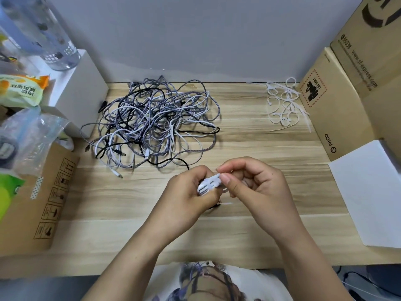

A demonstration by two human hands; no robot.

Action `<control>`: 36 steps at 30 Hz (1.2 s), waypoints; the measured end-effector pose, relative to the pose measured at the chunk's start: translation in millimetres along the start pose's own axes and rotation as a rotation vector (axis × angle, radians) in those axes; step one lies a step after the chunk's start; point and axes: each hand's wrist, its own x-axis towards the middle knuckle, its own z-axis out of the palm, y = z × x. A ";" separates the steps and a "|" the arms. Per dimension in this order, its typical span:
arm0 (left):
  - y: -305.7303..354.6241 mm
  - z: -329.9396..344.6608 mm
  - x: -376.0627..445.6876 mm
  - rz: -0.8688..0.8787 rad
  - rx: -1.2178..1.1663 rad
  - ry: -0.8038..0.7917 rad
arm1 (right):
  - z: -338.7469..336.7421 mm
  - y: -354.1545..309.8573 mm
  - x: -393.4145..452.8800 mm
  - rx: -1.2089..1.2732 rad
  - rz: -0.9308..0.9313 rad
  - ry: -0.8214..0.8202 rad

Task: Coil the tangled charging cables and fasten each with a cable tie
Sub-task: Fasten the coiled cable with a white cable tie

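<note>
While the tangled cables (152, 124) wait beyond the hands:
Left hand (191, 192): grips white coil (209, 184); long axis left-right
Right hand (253, 181): pinches its tie, right of coil

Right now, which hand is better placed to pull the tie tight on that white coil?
Probably the right hand: its thumb and forefinger already pinch at the thin white plastic cable tie, while the left hand grips the coiled white charging cable.
</note>
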 end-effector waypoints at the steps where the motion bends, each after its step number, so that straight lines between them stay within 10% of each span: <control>1: 0.7 0.7 -0.3 -0.006 -0.003 -0.011 | -1.7 1.5 -0.7 -0.025 -0.004 -0.001; 13: 4.4 5.5 -1.2 -0.005 0.176 0.019 | 0.5 10.9 -7.6 -0.508 -0.203 0.082; 36: 12.3 7.7 -4.3 0.019 0.344 0.010 | -8.9 12.2 -0.8 -0.478 -0.104 -0.063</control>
